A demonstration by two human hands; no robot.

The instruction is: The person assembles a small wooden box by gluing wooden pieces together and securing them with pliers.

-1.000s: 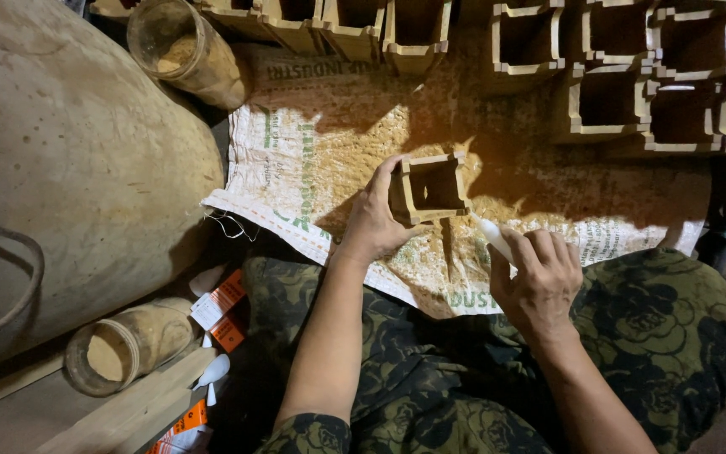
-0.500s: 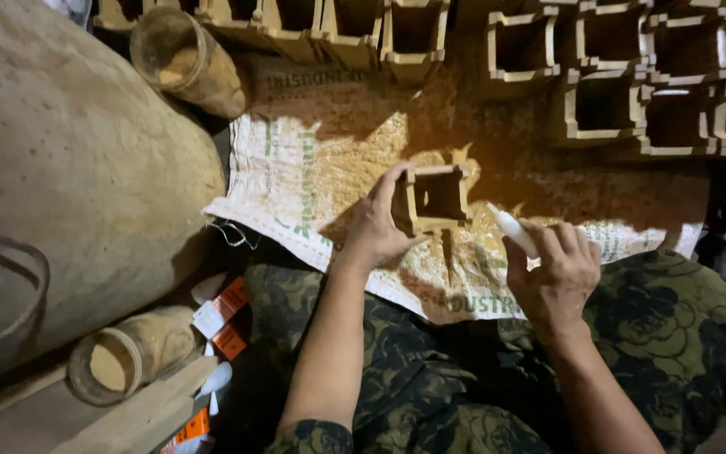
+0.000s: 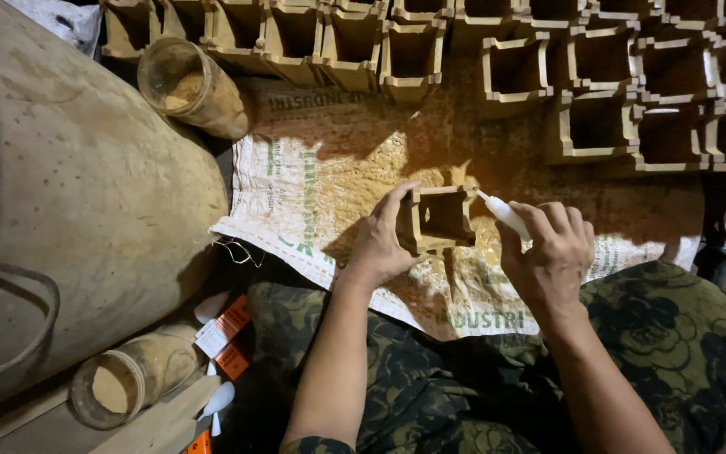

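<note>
Sawdust lies thick over a woven sack [image 3: 313, 193] spread flat in front of the seated person, and on it, near the middle of the view, stands a small square wooden box frame [image 3: 439, 219] with its open side up. The left hand [image 3: 380, 244] has its grip closed on the frame's left wall, thumb along the near edge and fingers curled over the top. The right hand [image 3: 552, 252] sits just beside the frame on its right, its grip wrapped around a small white glue bottle [image 3: 506, 214] whose pointed nozzle reaches to the frame's upper right corner; whether the tip touches the wood cannot be told. Both forearms come up from the lower edge over legs in dark flower-patterned cloth [image 3: 657, 336]. Beyond the sack, along the top of the view, rows of similar wooden frames [image 3: 598, 126] stand close together, open sides up. At upper left a clear jar holding sawdust [image 3: 191, 88] lies tilted; a second jar [image 3: 132, 382] lies at lower left beside orange and white packets [image 3: 224, 336]. A big dusty rounded sack [image 3: 69, 210] fills the left side
</note>
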